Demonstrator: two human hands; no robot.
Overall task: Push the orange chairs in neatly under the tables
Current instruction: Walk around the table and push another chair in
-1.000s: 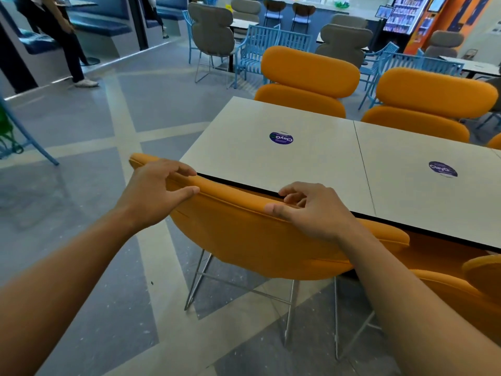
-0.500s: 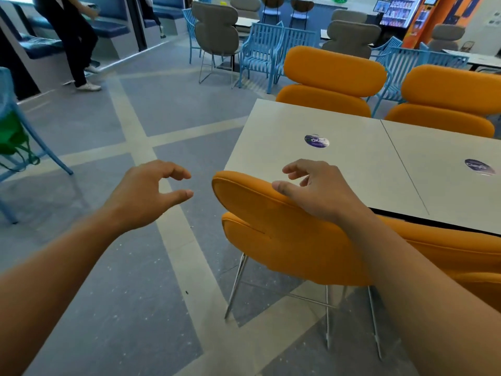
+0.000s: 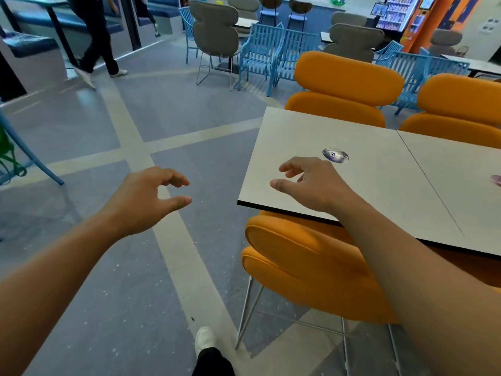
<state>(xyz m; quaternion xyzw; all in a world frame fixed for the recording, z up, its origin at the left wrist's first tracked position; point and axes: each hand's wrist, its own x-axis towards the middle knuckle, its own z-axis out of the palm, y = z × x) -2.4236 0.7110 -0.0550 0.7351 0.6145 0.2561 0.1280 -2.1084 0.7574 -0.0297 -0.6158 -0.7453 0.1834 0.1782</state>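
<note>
Hands, left hand (image 3: 141,202) and right hand (image 3: 314,183), hang loosely curled, released, above the orange chair (image 3: 311,267).

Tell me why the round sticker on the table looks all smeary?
In the head view the sticker is smeared and whitened, likely glare plus camera motion; its lettering can't be read; also in the head view, the walking person at top left is blurred, while the left hand and right hand look sharp.

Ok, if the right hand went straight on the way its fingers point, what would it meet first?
Probably nothing: the right hand hovers over the near-left corner of the table, fingers pointing left past its edge, where only open floor shows. Its height above the tabletop is unclear.
</note>
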